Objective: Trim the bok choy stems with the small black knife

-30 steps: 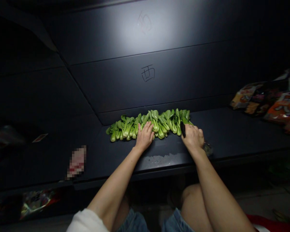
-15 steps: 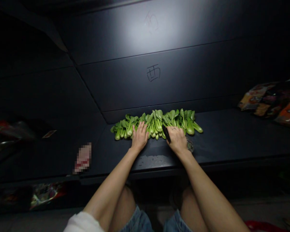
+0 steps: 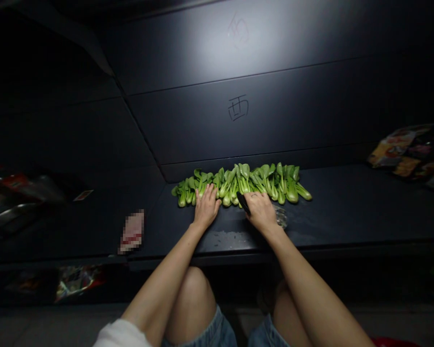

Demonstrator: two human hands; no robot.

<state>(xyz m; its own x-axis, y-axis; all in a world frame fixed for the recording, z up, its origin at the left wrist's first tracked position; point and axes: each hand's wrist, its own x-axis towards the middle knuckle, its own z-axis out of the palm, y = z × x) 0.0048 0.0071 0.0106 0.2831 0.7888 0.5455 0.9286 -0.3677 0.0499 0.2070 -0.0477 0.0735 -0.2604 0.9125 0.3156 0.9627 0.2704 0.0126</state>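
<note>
A row of green bok choy (image 3: pixel 246 180) lies along the back of the dark shelf (image 3: pixel 340 207), leaves toward the rear panel and pale stem ends toward me. My left hand (image 3: pixel 205 207) rests on the stems at the left part of the row, palm down with its fingers stretched out. At the middle of the row, just before the stem ends, my right hand (image 3: pixel 262 210) is closed around a dark object (image 3: pixel 243 203). Its black flat end sticks out on the left of the hand. A clear, roundish part (image 3: pixel 281 217) shows behind the hand on the right; its kind is unclear.
Coloured food packets (image 3: pixel 401 149) lie at the far right. On the left are a blurred-out pink and white item (image 3: pixel 132 231), a small card (image 3: pixel 83 195) and shiny packages (image 3: pixel 25 193). Water drops wet the front of the shelf. Another packet (image 3: pixel 77 279) sits below the shelf edge.
The view has shifted slightly, so the shelf and bok choy appear farther right. Relative to the row, both hands are a little farther left. The right hand still grips the dark object.
</note>
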